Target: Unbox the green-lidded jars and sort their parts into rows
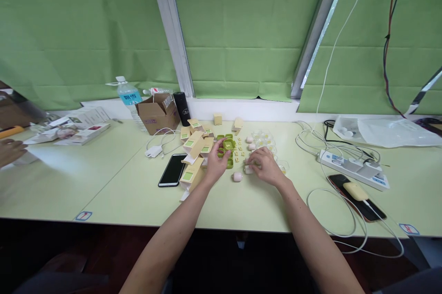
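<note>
My left hand (218, 160) grips a small olive-green square case (229, 144) between thumb and fingers. Other green pieces (229, 163) lie under and around it. My right hand (265, 165) is closed, its fingertips on a small pale pink cylinder (247, 169); the fingers partly hide it. Another pale pink cylinder (237, 177) lies alone nearer the front, and more sit behind the right hand. Several tiny yellow pieces (236, 154) are lined up between the hands. Clear plastic domed pieces (264, 137) lie beyond the right hand.
Small cream boxes (193, 144) are heaped left of my left hand, beside a phone (171, 170). Behind stand a cardboard box (157, 116), water bottle (129, 96) and black flask (182, 108). Right are a power strip (352, 169) and loose cables. Another person's hand (10, 152) is far left.
</note>
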